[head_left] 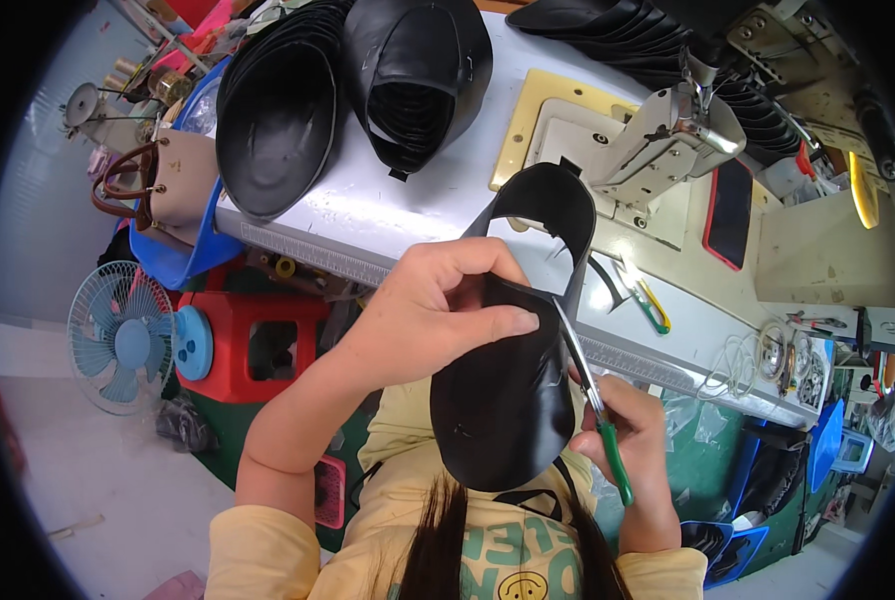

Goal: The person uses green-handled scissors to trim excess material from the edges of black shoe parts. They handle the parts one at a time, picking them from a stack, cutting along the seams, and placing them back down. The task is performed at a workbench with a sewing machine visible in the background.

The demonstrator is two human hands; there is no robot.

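Observation:
My left hand (438, 315) grips a black leather-like shoe upper (503, 420), thumb on top and fingers curled behind the fold. The upper has a wide opening at its far end, and its near end hangs over my lap. In my right hand (628, 420) is a pair of scissors (581, 365) with green handles. Their blades point up and away from me, lying against the upper's right edge beside my left thumb. Fine loose threads show at the opening. Whether the blades are parted is too small to tell.
A sewing machine (673, 140) stands on the white table (408, 210), with a phone (730, 215) and yellow-green thread snips (648, 300) near it. Stacked black uppers (278, 130) lie at the far left, more (618, 30) at the back. Below left are a red stool (238, 335) and a fan (128, 340).

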